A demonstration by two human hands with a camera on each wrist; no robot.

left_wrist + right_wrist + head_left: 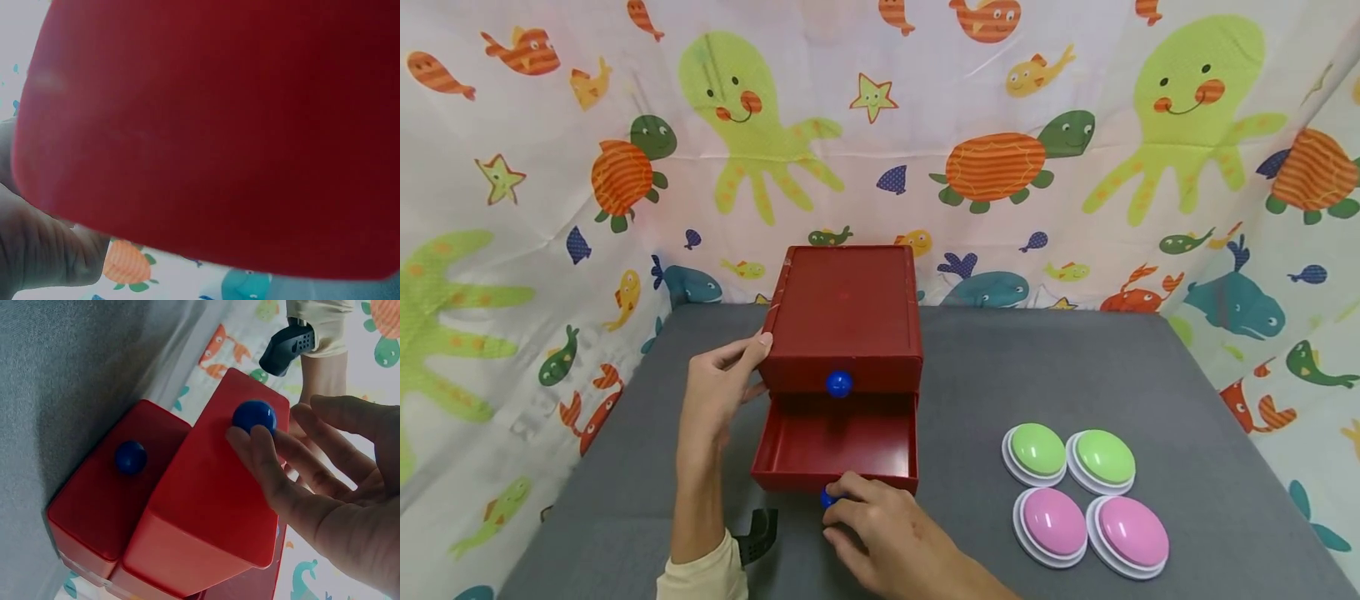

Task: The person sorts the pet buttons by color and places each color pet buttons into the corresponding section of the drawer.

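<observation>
A red drawer cabinet (842, 300) stands on the grey table with blue round knobs. Its top drawer (790, 375) is closed; the drawer under it (827, 454) is pulled out, and its inside looks bare. My right hand (887, 529) holds that drawer's blue knob (253, 414) with bent fingertips, the thumb apart from it. In the right wrist view a lower drawer (106, 500) with its own knob (130, 457) is closed. My left hand (718, 383) grips the cabinet's left side near the front; the left wrist view is mostly filled by the red side wall (206, 137).
Right of the cabinet lie two green push lights (1037, 448) (1105, 457) and two pink ones (1055, 521) (1132, 531), all with white rims. Behind stands a white cloth (850, 208) printed with sea animals. A black wrist mount (760, 537) sits at the left sleeve.
</observation>
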